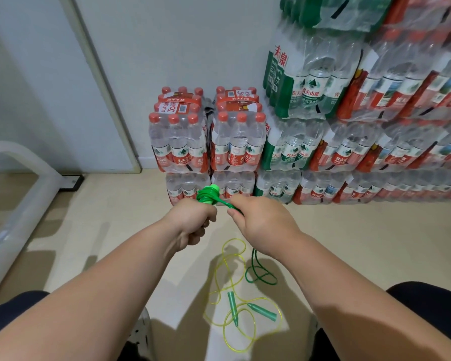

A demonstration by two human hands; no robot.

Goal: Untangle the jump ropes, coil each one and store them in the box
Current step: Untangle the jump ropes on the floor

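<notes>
- Far left of the left fingers: a white tubular frame (18, 183) stands on the pale floor (362, 243).
- Left hand (193, 221): the fingers are curled tight into a fist round the lower part of the green jump rope (208, 196). A handle end and several turns of cord wound round it are seen just above the knuckles.
- Between the two hands: one green strand is stretched from the wound bundle to the right fingers.
- Right hand (261, 225): the strand is pinched between thumb and curled fingers, just right of the bundle. The fingertips themselves are hidden behind the hand.
- Below the right fingers: the loose green cord (254, 259) is seen to hang from under the hand and to end in a small loop on the floor.
- Below and between both sets of fingers: the yellow jump rope (232, 307) is spread in loose overlapping loops on the floor, with its two green handles (263, 312) lying near each other. It is touched by neither hand.
- Beyond the fingers and out to the right: shrink-wrapped packs of water bottles (323, 142) are stacked against the wall.
</notes>
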